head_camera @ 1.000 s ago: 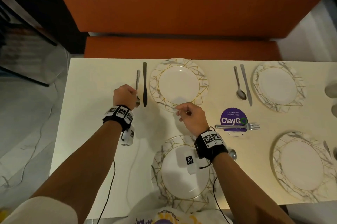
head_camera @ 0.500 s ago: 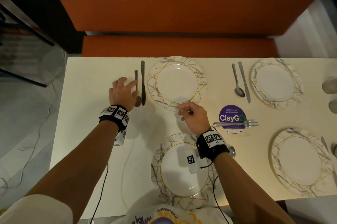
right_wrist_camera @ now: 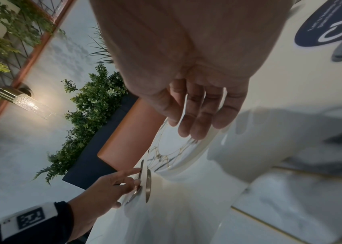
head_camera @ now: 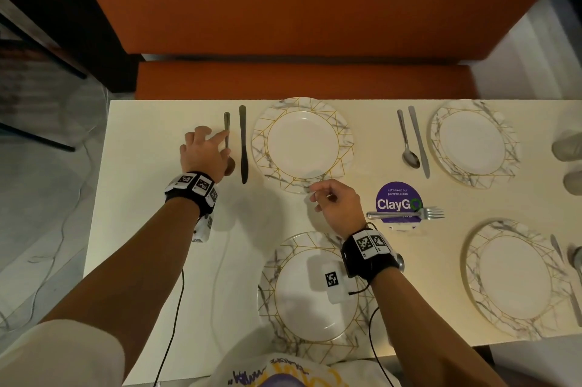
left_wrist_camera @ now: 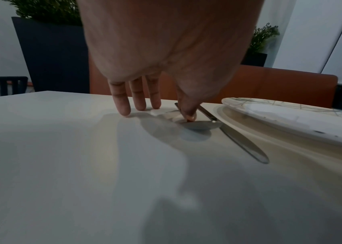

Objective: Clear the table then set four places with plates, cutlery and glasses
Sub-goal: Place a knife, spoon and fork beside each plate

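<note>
Four marbled white plates with gold lines sit on the cream table [head_camera: 151, 229]. At the far-left plate [head_camera: 261, 147] a knife [head_camera: 243, 144] and a spoon [head_camera: 227, 125] lie side by side to its left. My left hand [head_camera: 204, 153] is spread over the spoon: forefinger on the handle, thumb [left_wrist_camera: 189, 113] by the bowl [left_wrist_camera: 201, 125], other fingers straight on the table. My right hand [head_camera: 337, 207] hovers by that plate's near rim, fingers loosely curled and holding nothing. A fork [head_camera: 406, 214] lies across a purple ClayGo sticker [head_camera: 398, 194].
The far-right plate [head_camera: 441, 147] has a spoon [head_camera: 407, 147] and knife [head_camera: 419, 141] at its left. The near-right plate [head_camera: 472, 276] has cutlery at its right. Two glasses [head_camera: 567, 147] stand at the right edge. An orange bench [head_camera: 302, 81] runs behind the table.
My left hand went from curled around the spoon's bowl end to spread flat, with the spoon lying beside the knife. My right hand has barely moved.
</note>
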`<state>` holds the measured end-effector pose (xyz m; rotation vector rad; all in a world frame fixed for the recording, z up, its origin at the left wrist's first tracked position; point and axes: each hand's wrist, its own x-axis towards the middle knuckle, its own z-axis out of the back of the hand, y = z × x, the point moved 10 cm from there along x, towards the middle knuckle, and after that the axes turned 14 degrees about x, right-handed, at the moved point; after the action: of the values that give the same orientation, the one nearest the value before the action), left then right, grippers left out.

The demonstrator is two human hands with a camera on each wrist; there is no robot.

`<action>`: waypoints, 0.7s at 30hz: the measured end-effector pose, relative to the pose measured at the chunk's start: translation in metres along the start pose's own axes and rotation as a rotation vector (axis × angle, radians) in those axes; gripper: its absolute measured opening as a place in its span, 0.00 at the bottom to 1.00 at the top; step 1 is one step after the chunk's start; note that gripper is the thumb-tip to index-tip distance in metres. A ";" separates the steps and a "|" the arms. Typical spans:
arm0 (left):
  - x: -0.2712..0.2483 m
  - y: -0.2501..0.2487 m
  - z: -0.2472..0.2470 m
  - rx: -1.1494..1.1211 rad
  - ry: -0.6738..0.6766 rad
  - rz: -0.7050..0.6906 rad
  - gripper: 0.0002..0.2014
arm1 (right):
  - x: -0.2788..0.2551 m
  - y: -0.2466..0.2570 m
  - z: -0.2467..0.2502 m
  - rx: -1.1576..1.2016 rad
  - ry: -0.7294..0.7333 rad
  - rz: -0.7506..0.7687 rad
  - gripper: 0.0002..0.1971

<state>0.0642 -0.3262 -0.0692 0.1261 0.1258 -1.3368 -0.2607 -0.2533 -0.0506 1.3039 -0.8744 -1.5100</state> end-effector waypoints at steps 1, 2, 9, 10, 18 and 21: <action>0.000 0.000 0.000 -0.003 0.003 0.004 0.22 | 0.000 0.000 0.000 -0.002 0.001 0.002 0.12; 0.001 0.000 0.000 -0.006 0.004 0.007 0.22 | 0.000 0.000 0.000 -0.004 0.002 0.002 0.12; -0.001 0.001 0.003 -0.057 -0.013 -0.005 0.21 | -0.001 -0.001 0.003 -0.010 0.004 -0.003 0.13; -0.002 0.000 0.007 -0.066 -0.034 -0.011 0.21 | -0.002 0.000 0.005 -0.004 0.001 -0.008 0.13; -0.036 -0.063 0.044 -0.239 -0.166 -0.109 0.14 | -0.006 -0.001 0.041 0.004 -0.044 -0.042 0.14; -0.062 -0.113 0.052 -0.308 -0.180 -0.207 0.12 | -0.008 -0.004 0.074 -0.037 -0.096 -0.014 0.11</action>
<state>-0.0588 -0.3006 -0.0102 -0.2735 0.1950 -1.5111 -0.3337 -0.2483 -0.0377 1.2212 -0.8960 -1.6037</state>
